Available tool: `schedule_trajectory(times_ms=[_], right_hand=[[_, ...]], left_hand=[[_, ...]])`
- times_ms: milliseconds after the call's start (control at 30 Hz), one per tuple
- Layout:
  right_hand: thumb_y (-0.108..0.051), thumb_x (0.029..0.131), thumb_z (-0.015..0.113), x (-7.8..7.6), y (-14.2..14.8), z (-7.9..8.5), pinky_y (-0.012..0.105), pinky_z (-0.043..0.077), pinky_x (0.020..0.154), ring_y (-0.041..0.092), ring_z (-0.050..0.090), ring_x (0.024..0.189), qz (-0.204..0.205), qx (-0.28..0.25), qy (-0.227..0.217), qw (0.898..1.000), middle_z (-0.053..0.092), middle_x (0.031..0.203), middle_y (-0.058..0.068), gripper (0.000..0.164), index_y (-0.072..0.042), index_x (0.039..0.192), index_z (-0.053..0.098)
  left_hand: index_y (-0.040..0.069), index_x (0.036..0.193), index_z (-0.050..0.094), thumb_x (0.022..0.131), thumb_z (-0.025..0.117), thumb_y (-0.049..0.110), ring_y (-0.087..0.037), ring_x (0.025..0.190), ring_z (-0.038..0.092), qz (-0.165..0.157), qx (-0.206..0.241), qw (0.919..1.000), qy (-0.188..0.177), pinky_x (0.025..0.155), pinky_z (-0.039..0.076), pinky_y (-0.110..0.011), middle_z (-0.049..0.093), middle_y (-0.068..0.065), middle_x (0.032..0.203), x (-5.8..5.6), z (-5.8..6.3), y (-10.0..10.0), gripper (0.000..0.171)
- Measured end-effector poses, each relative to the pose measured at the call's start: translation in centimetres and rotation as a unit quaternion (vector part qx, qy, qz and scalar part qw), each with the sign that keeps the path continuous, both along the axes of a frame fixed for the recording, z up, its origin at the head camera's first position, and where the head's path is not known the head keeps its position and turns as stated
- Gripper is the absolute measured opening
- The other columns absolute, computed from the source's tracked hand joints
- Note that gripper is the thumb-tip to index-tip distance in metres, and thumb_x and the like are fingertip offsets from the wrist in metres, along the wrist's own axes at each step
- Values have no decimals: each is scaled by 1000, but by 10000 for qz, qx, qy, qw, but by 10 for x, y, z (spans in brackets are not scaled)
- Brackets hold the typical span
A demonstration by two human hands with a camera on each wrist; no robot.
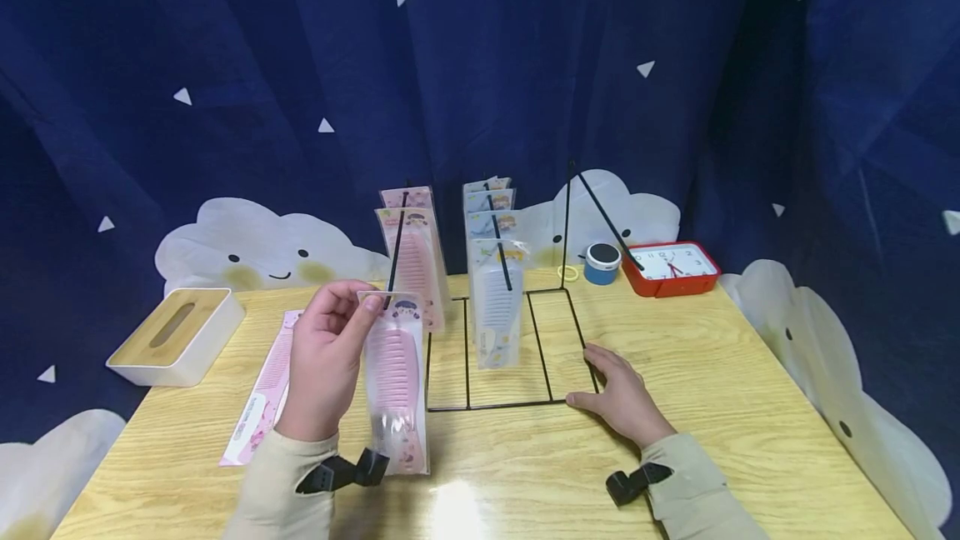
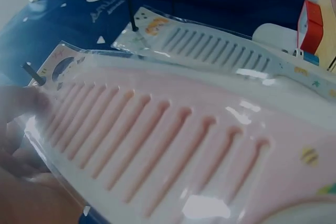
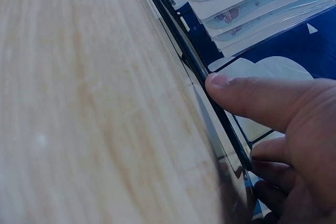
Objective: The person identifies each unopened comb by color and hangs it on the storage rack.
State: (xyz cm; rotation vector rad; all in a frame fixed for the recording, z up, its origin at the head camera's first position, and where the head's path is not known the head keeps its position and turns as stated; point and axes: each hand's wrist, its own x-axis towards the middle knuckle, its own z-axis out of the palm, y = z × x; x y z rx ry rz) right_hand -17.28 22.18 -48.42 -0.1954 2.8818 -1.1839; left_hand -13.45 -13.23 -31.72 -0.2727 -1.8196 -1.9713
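My left hand point(image 1: 326, 357) pinches the top of a packaged pink comb point(image 1: 396, 369) between thumb and fingers. In the left wrist view, a dark hook tip point(image 2: 32, 73) pokes through the top of that package. Behind it, more packaged pink combs point(image 1: 412, 261) hang on the same arm of the black wire rack point(image 1: 495, 405). Several packaged blue combs point(image 1: 498, 298) hang on the middle arm. My right hand point(image 1: 622, 398) rests at the rack's front right corner, its thumb touching the front bar point(image 3: 202, 74) and its other fingers by the side bar.
A flat pink comb package point(image 1: 262, 398) lies left of my left hand, near a white tissue box point(image 1: 176, 336) with a wooden lid. At the back right are a blue round speaker point(image 1: 602, 265), a yellow ring point(image 1: 567, 273) and a red clock point(image 1: 671, 269). The rack's right arm point(image 1: 609, 219) juts forward bare.
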Motion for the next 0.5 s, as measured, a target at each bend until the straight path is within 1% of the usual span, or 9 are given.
schedule_trajectory(times_ms=[100,267,367,500], right_hand=[[-32,82,84,0,0,0,62,28,111,46,30,143,17,1,-15,10000,38,155,22,85,4,147,45],[-33,82,84,1,0,3,62,28,111,46,30,143,24,5,-65,10000,38,155,22,85,4,148,45],[-32,82,84,2,0,4,62,29,111,47,30,143,21,9,-80,10000,38,155,22,84,4,148,44],[-32,82,84,1,0,4,62,28,111,46,30,143,18,15,-67,10000,38,155,22,84,4,148,44]], left_hand=[[-1,103,62,96,65,3,-12,81,59,-6,-4,10000,31,72,49,-22,66,-5,93,-8,-2,0,9],[-2,104,61,97,65,5,-12,84,60,66,-63,9999,93,75,49,-23,66,-4,96,-22,-4,-1,11],[1,103,61,97,65,6,-12,85,60,53,11,9999,86,75,49,-23,67,-4,96,-30,-4,0,8],[6,101,63,97,66,6,-12,84,58,-1,222,9997,94,76,48,-23,65,-2,94,-41,-5,1,5]])
